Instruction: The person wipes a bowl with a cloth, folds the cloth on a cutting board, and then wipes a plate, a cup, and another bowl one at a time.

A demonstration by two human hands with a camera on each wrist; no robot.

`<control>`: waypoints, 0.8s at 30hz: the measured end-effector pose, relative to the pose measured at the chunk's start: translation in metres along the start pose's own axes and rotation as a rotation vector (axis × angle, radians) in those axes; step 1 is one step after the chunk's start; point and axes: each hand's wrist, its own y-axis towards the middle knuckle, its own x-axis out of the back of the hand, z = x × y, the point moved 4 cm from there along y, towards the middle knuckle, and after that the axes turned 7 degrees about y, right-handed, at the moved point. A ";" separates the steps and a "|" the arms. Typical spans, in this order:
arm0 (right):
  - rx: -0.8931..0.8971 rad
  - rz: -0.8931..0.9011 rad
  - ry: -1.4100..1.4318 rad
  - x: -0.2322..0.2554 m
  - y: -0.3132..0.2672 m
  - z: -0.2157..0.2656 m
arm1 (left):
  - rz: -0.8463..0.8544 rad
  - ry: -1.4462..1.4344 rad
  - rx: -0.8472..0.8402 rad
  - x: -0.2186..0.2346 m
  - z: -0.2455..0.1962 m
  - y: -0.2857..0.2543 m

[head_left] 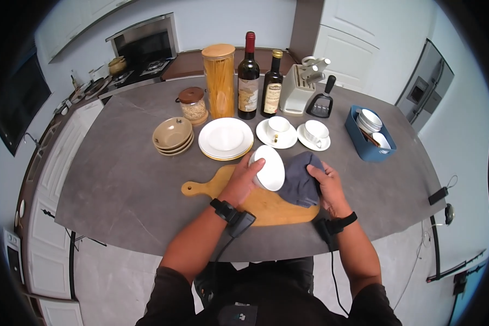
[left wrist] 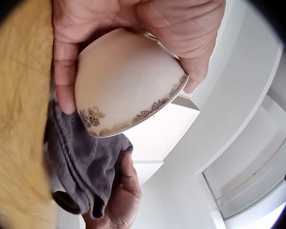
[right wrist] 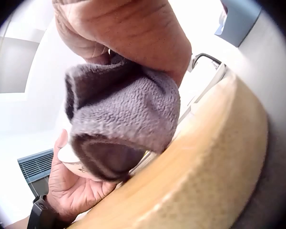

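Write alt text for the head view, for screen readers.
A person's left hand holds a white bowl and their right hand a gray cloth, over a wooden cutting board on a gray table. Beyond are stacked tan bowls, white plates, two cups on saucers, a spaghetti jar, two bottles, a knife block and a blue basket.

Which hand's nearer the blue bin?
Right. The right hand, holding the cloth, is left of the blue bin; the left hand, holding the white bowl, is farther left.

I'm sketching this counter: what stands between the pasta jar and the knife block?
A red-topped bottle and a gold-topped bottle, in the head view.
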 end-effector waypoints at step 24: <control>0.064 0.688 -0.783 -0.043 -0.005 -0.011 | 0.094 0.451 -0.150 -0.013 0.000 -0.001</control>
